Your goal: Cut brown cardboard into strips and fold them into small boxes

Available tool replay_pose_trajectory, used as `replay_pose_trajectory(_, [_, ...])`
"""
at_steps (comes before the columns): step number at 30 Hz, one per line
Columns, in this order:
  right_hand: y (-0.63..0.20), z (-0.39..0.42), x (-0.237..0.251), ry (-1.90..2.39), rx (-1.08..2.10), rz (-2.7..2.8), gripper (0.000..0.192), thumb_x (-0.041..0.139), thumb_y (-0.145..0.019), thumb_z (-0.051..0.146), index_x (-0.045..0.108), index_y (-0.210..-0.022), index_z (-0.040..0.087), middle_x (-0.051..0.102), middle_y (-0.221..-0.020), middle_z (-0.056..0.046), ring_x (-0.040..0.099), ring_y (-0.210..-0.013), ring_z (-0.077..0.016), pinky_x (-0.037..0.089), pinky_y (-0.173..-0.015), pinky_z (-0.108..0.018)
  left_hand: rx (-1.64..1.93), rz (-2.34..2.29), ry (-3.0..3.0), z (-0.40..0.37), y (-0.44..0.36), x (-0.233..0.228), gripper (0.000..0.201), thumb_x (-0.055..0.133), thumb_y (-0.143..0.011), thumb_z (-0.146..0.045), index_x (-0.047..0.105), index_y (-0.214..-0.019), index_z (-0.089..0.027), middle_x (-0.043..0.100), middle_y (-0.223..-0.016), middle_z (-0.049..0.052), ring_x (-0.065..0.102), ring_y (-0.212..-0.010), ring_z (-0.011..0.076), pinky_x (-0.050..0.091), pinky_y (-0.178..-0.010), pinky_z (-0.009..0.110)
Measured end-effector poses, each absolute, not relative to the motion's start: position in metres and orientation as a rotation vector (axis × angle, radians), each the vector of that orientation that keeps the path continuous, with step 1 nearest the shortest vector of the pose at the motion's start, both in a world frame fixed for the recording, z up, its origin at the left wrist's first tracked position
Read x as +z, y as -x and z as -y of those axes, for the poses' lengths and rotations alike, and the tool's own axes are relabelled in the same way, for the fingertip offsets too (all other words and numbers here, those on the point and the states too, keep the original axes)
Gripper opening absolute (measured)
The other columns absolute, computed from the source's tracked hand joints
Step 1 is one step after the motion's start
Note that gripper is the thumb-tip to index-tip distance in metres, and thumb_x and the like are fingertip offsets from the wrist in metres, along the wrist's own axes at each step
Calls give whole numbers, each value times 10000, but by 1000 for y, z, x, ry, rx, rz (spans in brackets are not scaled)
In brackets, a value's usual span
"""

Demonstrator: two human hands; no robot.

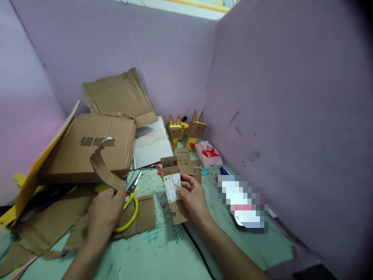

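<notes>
Head view: left hand [106,212] pinches a light, bendy cardboard strip [102,167]; right hand [194,198] pinches a stiffer labelled card [171,186] by its edge.

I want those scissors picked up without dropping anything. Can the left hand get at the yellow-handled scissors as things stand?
Probably not freely. The left hand is right beside the scissors, with nothing lying between, but it is shut on a curved cardboard strip, so its fingers are occupied.

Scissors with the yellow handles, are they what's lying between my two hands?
Yes, in the head view the scissors lie between the left hand and right hand.
</notes>
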State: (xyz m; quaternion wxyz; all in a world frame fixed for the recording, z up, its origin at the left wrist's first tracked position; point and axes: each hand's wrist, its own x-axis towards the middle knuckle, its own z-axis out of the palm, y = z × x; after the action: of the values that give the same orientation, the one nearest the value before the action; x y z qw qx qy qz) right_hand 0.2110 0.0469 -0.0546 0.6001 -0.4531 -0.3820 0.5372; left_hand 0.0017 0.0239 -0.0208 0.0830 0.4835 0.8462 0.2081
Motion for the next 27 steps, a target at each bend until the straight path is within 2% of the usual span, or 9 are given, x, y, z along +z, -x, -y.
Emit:
replay_pose_trajectory(2, [-213, -48, -51, 1027, 1210, 879, 392, 594, -539, 115, 557, -929, 140, 693, -828, -72, 654, -745, -200, 504, -669, -302, 413, -2513, -1511, -22, -2, -18, 400, 373, -726, -515, 506, -504, -210, 607, -618, 122, 572, -642, 306, 313, -502, 304])
replay_pose_trajectory(4, [-213, -48, -49, 1022, 1177, 880, 372, 592, -558, 118, 576, -930, 135, 694, -880, -87, 654, -772, -199, 506, -702, -310, 290, -2407, -1594, -18, -8, -16, 490, 369, -712, -624, 467, -455, -218, 553, -527, 72, 548, -589, 269, 294, -489, 287])
replay_pose_trajectory(7, [-212, -44, -47, 1042, 1103, 957, 388, 579, -612, 126, 598, -999, 134, 692, -946, -94, 652, -825, -203, 511, -751, -326, 515, -2232, -1751, -9, -29, -12, 513, 381, -742, -626, 386, -436, -214, 425, -425, -12, 469, -488, 170, 281, -465, 252])
replay_pose_trajectory(9, [-209, -39, -46, 1062, 1028, 1077, 392, 571, -652, 137, 614, -1041, 150, 694, -967, -83, 653, -830, -204, 517, -758, -331, 834, -2124, -1857, -4, -47, -11, 408, 442, -769, -533, 437, -517, -213, 422, -452, -42, 448, -480, 135, 314, -476, 230])
replay_pose_trajectory(12, [-206, -31, -48, 1026, 976, 1243, 408, 562, -678, 128, 628, -1073, 200, 702, -967, -51, 662, -800, -199, 532, -738, -326, 1061, -1816, -2167, -6, -69, -14, 215, 503, -784, -415, 545, -815, -206, 576, -725, -5, 539, -672, 155, 419, -626, 244])
replay_pose_trajectory(15, [-203, -27, -51, 927, 1020, 1330, 448, 559, -677, 106, 617, -1107, 217, 686, -1034, -45, 650, -899, -206, 523, -802, -331, 1055, -1659, -2332, -15, -78, -18, 325, 514, -790, -370, 494, -1053, -181, 547, -1039, 78, 513, -972, 213, 419, -827, 328])
replay_pose_trajectory(21, [-200, -25, -50, 883, 1063, 1391, 407, 570, -700, 147, 621, -1100, 198, 678, -1047, -72, 656, -858, -204, 548, -736, -327, 1063, -1869, -2116, -20, -73, -17, 178, 542, -773, -354, 518, -852, -196, 549, -855, 28, 533, -794, 193, 434, -687, 309])
replay_pose_trajectory(25, [-198, -24, -48, 876, 1087, 1385, 408, 574, -681, 132, 627, -1082, 186, 689, -981, -75, 651, -819, -193, 548, -691, -307, 1068, -1911, -2355, -16, -71, -17, 194, 427, -838, -283, 512, -683, -202, 552, -758, 30, 521, -789, 204, 404, -707, 329])
replay_pose_trajectory(27, [-198, -25, -47, 859, 1126, 1355, 391, 584, -676, 144, 635, -1061, 185, 695, -942, -69, 650, -797, -185, 544, -677, -297, 1085, -1913, -2450, -15, -70, -17, 124, 459, -804, -258, 533, -724, -198, 572, -796, 48, 526, -824, 217, 411, -732, 339])
